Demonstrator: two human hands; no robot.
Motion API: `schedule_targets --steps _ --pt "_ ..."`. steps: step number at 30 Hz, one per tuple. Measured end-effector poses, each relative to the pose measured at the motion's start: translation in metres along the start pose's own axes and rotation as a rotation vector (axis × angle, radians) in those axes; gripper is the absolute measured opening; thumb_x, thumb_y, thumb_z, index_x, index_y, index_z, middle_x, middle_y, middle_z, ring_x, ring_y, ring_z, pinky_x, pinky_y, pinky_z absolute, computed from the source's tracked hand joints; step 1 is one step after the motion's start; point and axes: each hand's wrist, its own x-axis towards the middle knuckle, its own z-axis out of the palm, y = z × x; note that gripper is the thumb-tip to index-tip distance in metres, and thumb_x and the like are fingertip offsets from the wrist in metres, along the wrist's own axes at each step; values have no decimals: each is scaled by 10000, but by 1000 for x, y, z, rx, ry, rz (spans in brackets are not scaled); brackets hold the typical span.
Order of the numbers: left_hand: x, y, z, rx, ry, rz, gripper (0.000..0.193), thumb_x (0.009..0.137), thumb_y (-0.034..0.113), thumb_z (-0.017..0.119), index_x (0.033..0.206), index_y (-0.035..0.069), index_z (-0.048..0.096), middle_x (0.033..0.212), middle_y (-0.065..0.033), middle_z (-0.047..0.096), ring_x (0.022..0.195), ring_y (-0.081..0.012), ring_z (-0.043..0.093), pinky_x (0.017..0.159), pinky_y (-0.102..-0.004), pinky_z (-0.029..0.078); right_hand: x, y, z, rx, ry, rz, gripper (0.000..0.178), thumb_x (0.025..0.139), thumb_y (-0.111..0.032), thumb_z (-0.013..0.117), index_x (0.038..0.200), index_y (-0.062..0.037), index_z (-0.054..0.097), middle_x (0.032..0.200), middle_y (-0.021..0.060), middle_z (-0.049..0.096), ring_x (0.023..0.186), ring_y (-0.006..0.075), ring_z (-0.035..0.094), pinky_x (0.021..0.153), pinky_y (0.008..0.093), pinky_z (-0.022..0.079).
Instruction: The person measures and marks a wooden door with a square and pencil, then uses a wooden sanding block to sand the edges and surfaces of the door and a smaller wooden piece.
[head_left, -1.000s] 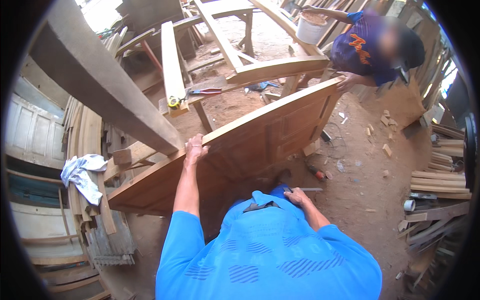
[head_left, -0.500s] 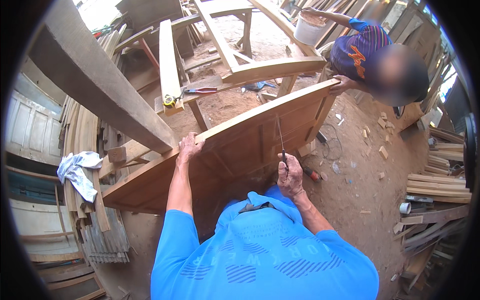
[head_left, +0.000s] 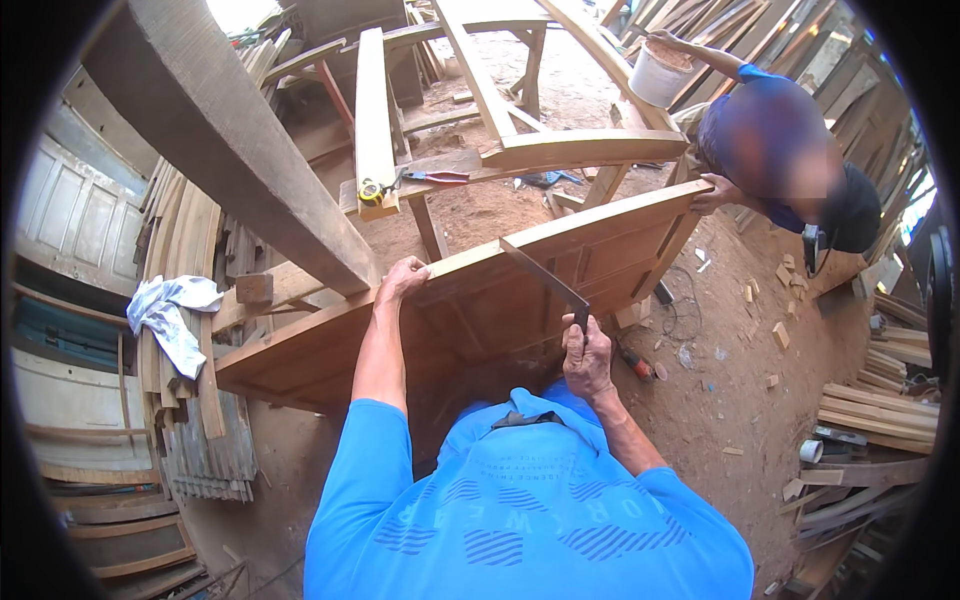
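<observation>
Right hand (head_left: 588, 358) grips a black-handled flat-bladed tool (head_left: 546, 273) slanting forward-left over the panelled door (head_left: 470, 325) toward its upper edge, right of the left hand (head_left: 402, 278) clasping that edge.

Counted: long-bladed hand tool (head_left: 548, 278), 1 | brown panelled door (head_left: 470, 318), 1 | tape measure (head_left: 371, 192), 1, lay at plank's (head_left: 371, 110) near end | red-handled pliers (head_left: 445, 178), 1 pair | white bucket (head_left: 658, 82), 1 | pale cloth (head_left: 175, 318), 1

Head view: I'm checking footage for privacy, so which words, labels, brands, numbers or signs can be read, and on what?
Blue shirt: large print among striped patches, partly legible; I don't copy printed words.
Same shirt, above that: smaller lines, too small to read surely.
Tape measure: too small to read.
Co-worker's shirt: blurred, nothing readable.
</observation>
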Motion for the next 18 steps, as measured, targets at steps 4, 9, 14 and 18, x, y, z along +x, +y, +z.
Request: schedule_targets --steps 4,9,14,18 --pt "4 2 1 -79 -35 -1 345 803 336 685 995 55 740 906 -109 733 854 -187 669 793 -362 518 -4 3 -3 -71 45 -77 183 1013 -135 533 1058 17 624 738 133 596 626 265 609 587 384 489" --pt "15 5 -1 38 -71 72 324 804 324 678 907 28 759 875 -111 728 825 -202 665 775 -366 516 -2 3 -1 -63 -7 -38 150 990 -117 554 1047 3 624 774 176 619 680 342 635 629 425 509" --pt "27 -21 5 -74 -65 30 327 787 323 690 918 32 763 833 -105 713 809 -211 656 768 -370 508 2 4 2 -87 -16 -114 128 973 -134 578 1032 -25 610 800 181 636 726 371 647 646 449 519" --pt "35 -24 1 -93 -111 -71 325 768 306 702 946 41 767 869 -103 726 852 -205 667 788 -365 510 1 6 4 -115 -10 -98 115 986 -157 569 1005 -47 595 787 193 638 746 390 659 639 474 516"
